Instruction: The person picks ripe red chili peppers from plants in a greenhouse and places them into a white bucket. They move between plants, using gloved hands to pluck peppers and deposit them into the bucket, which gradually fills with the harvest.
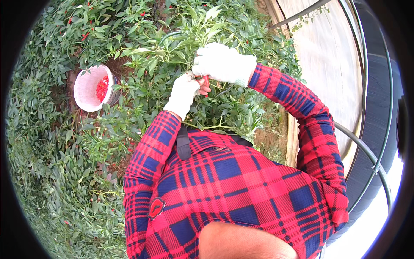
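My left hand [185, 92], in a white glove with bare fingertips showing, has its fingers around a red chili pepper [206, 84]. Close against it from the right comes my right hand [223, 63], in a white glove, over the top of the pepper and its stem. Its fingertips are partly hidden, so its hold is unclear. Leafy pepper plants [181, 48] surround both hands, and a long green chili [169, 36] hangs above the left one. To the left, a white bucket [93, 87] lies tilted towards me with red chilies [102, 88] inside.
More red chilies [85, 36] hang among the plants at the upper left. Along the right side run a pale plastic sheet wall [326, 55] and curved metal greenhouse pipes [359, 142]. Branches [207, 127] reach close to my body.
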Tool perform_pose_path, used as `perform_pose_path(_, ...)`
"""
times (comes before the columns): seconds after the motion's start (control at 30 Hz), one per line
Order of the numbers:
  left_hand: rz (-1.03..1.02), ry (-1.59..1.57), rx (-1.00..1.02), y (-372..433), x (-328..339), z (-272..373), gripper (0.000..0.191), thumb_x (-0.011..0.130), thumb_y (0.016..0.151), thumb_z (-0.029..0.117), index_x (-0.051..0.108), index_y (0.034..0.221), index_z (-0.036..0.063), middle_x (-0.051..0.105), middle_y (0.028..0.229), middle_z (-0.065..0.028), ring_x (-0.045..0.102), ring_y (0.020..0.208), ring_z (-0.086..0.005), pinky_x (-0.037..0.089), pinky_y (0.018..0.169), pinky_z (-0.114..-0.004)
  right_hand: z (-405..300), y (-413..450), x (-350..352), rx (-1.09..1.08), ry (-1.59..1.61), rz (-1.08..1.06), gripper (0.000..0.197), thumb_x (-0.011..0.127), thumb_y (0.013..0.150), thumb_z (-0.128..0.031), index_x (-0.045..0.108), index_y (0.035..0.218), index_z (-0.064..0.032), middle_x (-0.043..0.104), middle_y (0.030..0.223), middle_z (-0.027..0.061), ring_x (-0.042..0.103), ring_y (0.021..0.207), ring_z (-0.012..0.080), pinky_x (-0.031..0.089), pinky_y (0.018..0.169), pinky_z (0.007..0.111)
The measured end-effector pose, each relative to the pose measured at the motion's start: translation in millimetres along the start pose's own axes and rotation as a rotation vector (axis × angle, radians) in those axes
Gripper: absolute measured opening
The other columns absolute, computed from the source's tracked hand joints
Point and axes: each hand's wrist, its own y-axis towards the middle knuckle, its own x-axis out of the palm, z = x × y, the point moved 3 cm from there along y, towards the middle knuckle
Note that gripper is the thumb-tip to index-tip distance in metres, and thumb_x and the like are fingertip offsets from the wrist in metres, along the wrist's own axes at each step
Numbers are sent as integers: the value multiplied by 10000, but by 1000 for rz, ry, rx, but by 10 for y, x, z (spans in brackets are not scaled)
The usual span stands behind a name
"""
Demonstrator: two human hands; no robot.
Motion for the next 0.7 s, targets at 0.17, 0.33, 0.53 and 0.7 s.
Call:
perform_pose_path(0.17,92,61,166,-133,-46,62,117,475,737,-1,498,846,-36,554,666,-100,548,532,-157,462,491,-249,-223,37,-13,143,-108,-95,68,485,671,-183,495,652,-118,499,629,28,497,651,189,402,564,315)
perform_pose_path(0.33,145,54,258,-269,-5,47,84,499,724,-5,513,802,-32,542,608,-67,522,499,-116,426,448,-221,-393,-53,42,364,-20,-192,188,553,610,-80,466,776,-88,530,715,69,508,699,250,420,579,336)
perform_pose_path(0.53,108,171,313,-581,-241,83,124,499,719,-27,507,843,-19,517,650,-38,505,562,-105,426,525,-220,-615,197,61,358,62,-278,232,574,611,-63,474,821,-68,525,740,101,509,724,285,422,609,356)
perform_pose_path(0.7,389,249,187,-1597,-1165,-168,174,476,749,14,502,918,-18,505,713,-45,490,612,-92,421,575,-207,-526,21,92,446,-173,-358,276,588,603,-58,466,851,-59,518,803,120,514,752,283,434,625,353)
